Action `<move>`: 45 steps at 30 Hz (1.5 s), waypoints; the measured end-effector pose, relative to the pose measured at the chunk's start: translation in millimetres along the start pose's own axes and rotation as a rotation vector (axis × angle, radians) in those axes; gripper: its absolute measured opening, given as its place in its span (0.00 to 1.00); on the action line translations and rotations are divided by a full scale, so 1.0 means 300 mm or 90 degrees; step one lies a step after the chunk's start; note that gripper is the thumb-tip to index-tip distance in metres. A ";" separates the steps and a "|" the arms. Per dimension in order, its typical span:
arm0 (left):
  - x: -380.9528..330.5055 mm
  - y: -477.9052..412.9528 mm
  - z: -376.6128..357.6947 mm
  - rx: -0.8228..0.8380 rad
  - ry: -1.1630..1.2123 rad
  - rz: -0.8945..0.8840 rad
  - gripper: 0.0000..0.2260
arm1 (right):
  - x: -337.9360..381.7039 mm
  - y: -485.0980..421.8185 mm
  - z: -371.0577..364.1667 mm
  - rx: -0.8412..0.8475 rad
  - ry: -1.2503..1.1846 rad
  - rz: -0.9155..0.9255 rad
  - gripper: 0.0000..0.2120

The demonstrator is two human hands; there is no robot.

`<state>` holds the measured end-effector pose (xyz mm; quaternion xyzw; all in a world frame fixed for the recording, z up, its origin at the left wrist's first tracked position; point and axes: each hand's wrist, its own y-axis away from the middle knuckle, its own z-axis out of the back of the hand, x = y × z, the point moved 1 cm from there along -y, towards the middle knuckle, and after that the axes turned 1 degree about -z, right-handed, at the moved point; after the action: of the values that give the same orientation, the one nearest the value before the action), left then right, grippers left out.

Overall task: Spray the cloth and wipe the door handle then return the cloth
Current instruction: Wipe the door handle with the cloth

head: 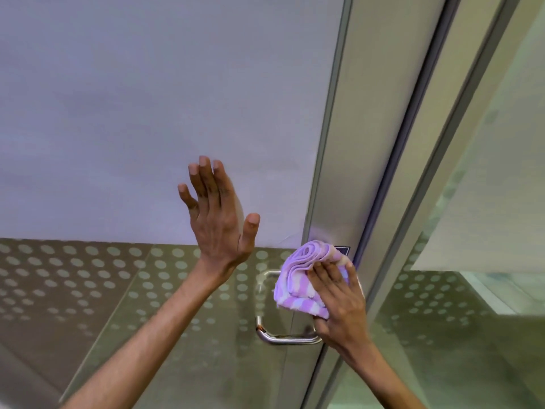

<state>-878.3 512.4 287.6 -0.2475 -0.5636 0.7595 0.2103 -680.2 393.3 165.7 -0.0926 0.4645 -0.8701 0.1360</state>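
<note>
A steel loop door handle is fixed to the glass door near its metal frame. My right hand grips a bunched purple and white striped cloth and presses it against the upper part of the handle, hiding that part. My left hand is flat with fingers spread, palm against the frosted glass to the upper left of the handle. No spray bottle is in view.
The door's upper panel is frosted; a lower band carries rows of dots. A brushed metal frame runs beside the handle, with another glass panel to the right.
</note>
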 end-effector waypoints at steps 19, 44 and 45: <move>0.001 -0.001 -0.016 -0.020 0.016 0.003 0.36 | -0.019 0.032 0.062 0.335 -0.068 0.020 0.34; -0.001 -0.001 -0.019 -0.012 0.020 0.030 0.36 | 0.088 0.090 0.253 0.101 -0.230 -0.220 0.21; -0.001 0.000 -0.020 -0.012 0.019 0.029 0.36 | 0.086 0.103 0.261 0.080 -0.223 -0.243 0.20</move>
<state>-874.5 516.8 286.3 -0.2736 -0.5620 0.7548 0.1988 -677.5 307.1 184.2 -0.3189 0.3533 -0.8779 0.0530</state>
